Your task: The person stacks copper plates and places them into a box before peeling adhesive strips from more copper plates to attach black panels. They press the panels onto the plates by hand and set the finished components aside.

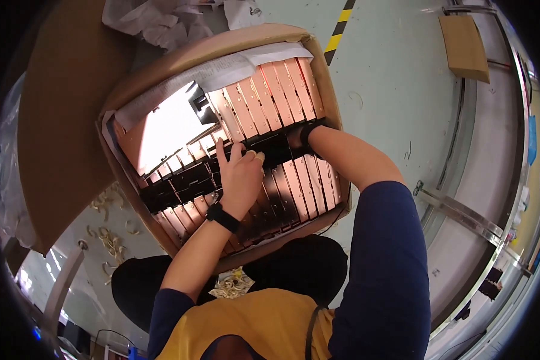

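A cardboard box (225, 53) between my knees holds two rows of upright copper-coloured metal plates (267, 96), packed side by side. A dark gap (183, 187) runs between the rows. My left hand (243, 177) lies over the middle of the plates, fingers apart and pointing away from me, with pale yellow covers on some fingertips. It appears to hold nothing. My right hand (297, 138) reaches into the dark gap at the right; its fingers are hidden in shadow. A larger flat plate (174, 129) lies on the far left of the plates, glaring white.
Crumpled paper (162, 27) lies beyond the box, and a big cardboard flap (66, 144) stands at its left. Small pale curled pieces (108, 243) are scattered on the floor; a packet of them (233, 283) is between my legs. A metal-framed bench (462, 219) and cardboard piece (465, 48) are right.
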A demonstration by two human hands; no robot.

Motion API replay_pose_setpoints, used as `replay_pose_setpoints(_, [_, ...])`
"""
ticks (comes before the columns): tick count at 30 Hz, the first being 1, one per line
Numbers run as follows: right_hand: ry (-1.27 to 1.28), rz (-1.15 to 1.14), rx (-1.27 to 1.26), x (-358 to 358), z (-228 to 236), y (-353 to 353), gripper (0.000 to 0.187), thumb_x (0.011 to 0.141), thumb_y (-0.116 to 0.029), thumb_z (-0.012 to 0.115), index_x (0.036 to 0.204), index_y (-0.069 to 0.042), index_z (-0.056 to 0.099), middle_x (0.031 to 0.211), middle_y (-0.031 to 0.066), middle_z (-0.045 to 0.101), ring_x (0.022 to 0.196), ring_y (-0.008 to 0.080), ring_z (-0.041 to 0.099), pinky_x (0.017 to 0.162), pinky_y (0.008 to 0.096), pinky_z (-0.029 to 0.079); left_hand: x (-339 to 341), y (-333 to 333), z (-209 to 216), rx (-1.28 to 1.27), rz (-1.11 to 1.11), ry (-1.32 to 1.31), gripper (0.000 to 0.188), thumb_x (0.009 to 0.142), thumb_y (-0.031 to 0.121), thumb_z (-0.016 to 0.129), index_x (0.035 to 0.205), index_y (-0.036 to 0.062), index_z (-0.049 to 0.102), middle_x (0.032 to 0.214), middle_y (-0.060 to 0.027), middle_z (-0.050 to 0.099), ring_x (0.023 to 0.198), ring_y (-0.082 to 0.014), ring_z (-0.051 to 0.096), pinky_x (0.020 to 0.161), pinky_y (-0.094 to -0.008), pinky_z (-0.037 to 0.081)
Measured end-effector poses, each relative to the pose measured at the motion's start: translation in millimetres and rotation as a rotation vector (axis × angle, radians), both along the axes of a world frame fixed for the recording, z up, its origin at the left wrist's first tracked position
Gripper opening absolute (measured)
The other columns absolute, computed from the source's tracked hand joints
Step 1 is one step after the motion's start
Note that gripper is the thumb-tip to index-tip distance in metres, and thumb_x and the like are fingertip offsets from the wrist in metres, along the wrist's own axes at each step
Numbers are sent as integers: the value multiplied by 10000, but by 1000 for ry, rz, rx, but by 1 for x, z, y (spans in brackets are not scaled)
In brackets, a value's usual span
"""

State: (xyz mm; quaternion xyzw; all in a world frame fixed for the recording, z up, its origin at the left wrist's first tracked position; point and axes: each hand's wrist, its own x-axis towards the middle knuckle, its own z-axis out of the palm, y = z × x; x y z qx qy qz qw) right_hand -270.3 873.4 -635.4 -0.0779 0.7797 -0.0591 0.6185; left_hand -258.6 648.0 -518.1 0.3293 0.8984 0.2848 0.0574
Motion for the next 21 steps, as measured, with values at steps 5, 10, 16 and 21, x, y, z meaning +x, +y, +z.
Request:
replay_pose_setpoints(5, [-32,-112,52,-1,16,-8,519,870,-446,439,1246,-105,550,1311,131,506,1187,262,509,989,374,389,4,-2,-2,-59,-14,18,94,677,41,575,727,89,639,698,-34,566,932,-255,513,1048,-584,225])
replay_pose_setpoints(10, [-71,-127,-39,-16,75,-20,537,886,-456,414,1288,-112,506,1316,132,501,1202,266,495,997,361,381,7,-3,0,-56,-5,5,97,673,40,573,732,81,637,688,-34,552,918,-253,513,1057,-587,215])
replay_pose_setpoints(16, [-127,-62,-83,-5,37,-6,485,901,-411,404,1286,-135,508,1298,142,514,1183,272,508,984,364,392,8,-2,0,-27,-7,-37,92,677,42,567,733,71,634,701,-34,554,910,-253,515,1065,-590,204])
replay_pose_setpoints(21, [-106,-58,-102,-17,49,-18,452,901,-375,404,1261,-133,530,1267,154,537,1157,277,526,973,375,399,-4,-8,4,-94,-17,-67,139,657,60,605,789,75,647,726,-33,568,930,-252,520,1068,-574,210])
